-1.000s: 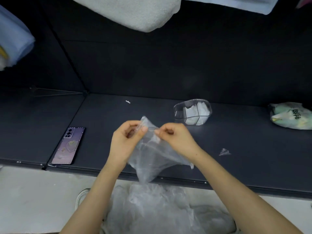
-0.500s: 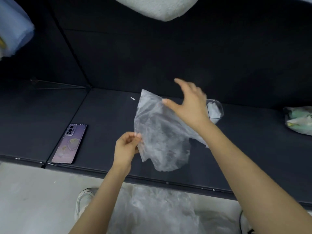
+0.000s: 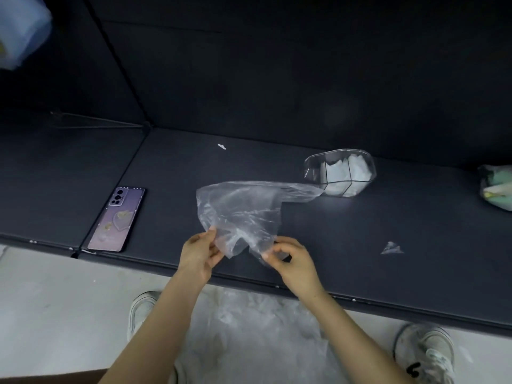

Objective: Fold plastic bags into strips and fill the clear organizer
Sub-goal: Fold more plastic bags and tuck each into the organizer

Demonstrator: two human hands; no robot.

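Note:
A thin clear plastic bag (image 3: 243, 209) lies spread on the dark shelf surface (image 3: 346, 236), one handle stretching right toward the clear organizer (image 3: 311, 167). My left hand (image 3: 201, 252) pinches the bag's near left edge. My right hand (image 3: 291, 259) pinches the near right corner between thumb and fingers. The organizer stands at the back right, with white folded bags in its divided compartments.
A purple phone (image 3: 116, 218) lies face down at the left. A small folded plastic scrap (image 3: 392, 248) sits to the right, and a green-and-white bag (image 3: 497, 189) at the far right edge. A heap of clear bags (image 3: 257, 328) lies on the floor between my shoes.
The bag, held up in the air before, now lies flat on the shelf. My right hand came down from the bag's top to its near corner. The camera tilted downward.

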